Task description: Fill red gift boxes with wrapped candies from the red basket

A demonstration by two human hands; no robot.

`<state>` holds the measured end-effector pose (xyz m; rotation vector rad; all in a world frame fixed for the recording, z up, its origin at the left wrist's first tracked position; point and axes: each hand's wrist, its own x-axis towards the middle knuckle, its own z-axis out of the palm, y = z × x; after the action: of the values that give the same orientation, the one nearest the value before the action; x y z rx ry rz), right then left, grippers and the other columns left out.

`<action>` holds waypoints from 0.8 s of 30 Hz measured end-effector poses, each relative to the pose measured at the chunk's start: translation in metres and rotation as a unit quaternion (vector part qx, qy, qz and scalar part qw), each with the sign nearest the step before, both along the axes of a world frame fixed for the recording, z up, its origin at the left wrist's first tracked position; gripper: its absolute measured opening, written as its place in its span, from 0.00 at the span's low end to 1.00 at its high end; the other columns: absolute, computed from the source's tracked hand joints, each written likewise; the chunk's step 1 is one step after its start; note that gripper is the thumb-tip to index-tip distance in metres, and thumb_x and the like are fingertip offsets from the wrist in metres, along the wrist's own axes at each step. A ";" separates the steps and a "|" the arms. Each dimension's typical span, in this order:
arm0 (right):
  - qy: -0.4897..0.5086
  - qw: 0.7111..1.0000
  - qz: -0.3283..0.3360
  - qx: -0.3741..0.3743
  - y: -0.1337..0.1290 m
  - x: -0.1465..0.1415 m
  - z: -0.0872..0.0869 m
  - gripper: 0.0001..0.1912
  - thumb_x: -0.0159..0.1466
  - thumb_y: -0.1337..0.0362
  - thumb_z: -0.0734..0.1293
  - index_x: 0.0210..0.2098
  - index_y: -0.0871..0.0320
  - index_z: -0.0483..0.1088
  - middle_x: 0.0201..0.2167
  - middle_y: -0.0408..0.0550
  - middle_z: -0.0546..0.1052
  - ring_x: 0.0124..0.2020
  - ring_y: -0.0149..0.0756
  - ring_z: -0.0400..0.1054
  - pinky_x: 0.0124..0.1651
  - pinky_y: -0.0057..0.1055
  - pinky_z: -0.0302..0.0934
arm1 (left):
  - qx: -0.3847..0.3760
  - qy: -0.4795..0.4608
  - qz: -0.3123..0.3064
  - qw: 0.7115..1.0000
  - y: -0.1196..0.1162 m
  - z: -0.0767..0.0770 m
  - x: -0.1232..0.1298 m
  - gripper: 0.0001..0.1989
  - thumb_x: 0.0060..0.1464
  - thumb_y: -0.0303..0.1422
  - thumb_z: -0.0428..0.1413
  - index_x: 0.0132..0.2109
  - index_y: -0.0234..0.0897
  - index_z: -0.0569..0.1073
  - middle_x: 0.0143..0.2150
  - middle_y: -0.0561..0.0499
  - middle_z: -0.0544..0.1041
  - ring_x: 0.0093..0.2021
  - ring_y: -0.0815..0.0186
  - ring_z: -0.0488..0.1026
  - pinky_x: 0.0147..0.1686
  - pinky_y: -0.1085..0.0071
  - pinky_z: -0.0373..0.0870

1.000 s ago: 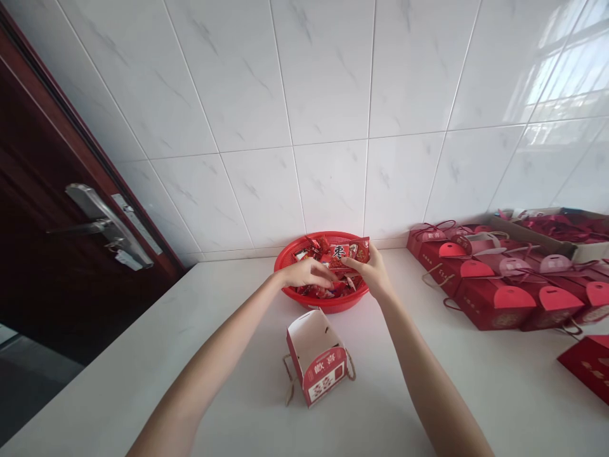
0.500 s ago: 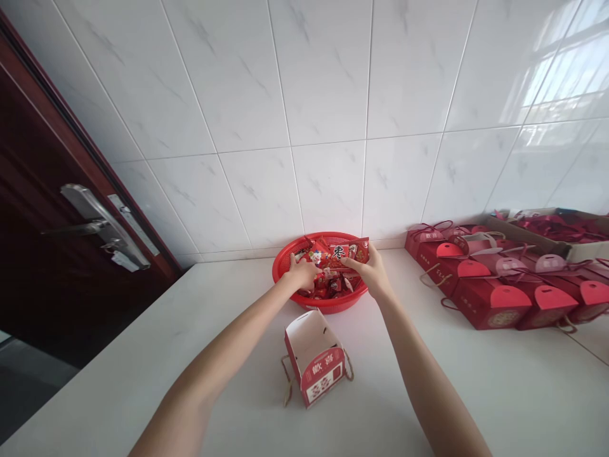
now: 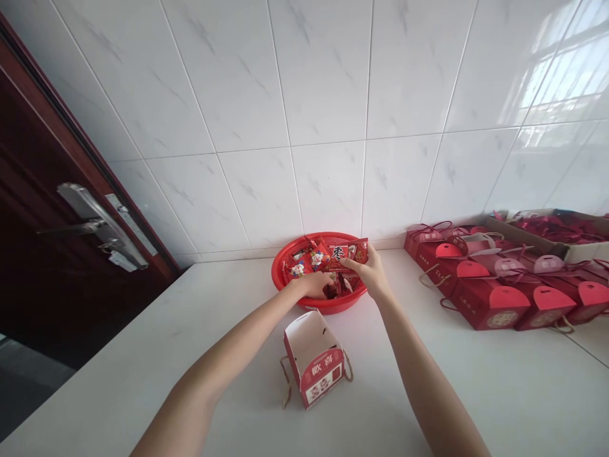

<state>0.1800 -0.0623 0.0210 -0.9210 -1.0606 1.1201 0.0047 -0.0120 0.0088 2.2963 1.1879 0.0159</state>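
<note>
A round red plastic basket (image 3: 328, 308) by the wall holds several wrapped sweets and snack packets. My right hand (image 3: 372, 273) grips the end of a red snack packet (image 3: 339, 254) with a large dark character on a white patch, at the basket's right side. Down among the sweets is my left hand (image 3: 314, 285), its fingers curled and partly hidden, with a dark red wrapped sweet (image 3: 329, 291) at the fingertips. Two red packets with a cartoon figure (image 3: 318, 258) lie behind that hand. In front of the basket stands an open red gift box (image 3: 320, 374), its white inside showing.
Rope handles hang at both sides of the open box. Rows of closed red gift boxes (image 3: 492, 303) stand at the right, next to a cardboard carton (image 3: 526, 238) with dark red ribbons. A tiled wall (image 3: 328, 190) runs behind, and a dark red door (image 3: 52, 254) is at the left.
My left hand has moved right and slightly down, from the cartoon packets to the sweets at the basket's front. The right hand and its packet have hardly moved.
</note>
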 end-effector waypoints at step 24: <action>-0.006 1.000 0.017 0.018 -0.019 -0.002 0.020 0.29 0.43 0.56 0.79 0.40 0.55 0.66 0.37 0.46 0.80 0.39 0.48 0.78 0.35 0.40 0.76 | -0.072 -0.405 0.139 0.901 -0.055 0.035 -0.051 0.23 0.43 0.42 0.69 0.45 0.34 0.79 0.41 0.46 0.81 0.38 0.62 0.77 0.43 0.65 0.73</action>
<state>0.1776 -0.0809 0.0413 -0.8861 -1.1068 1.1215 -0.0460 -0.0671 0.0433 1.6677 0.9865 0.8697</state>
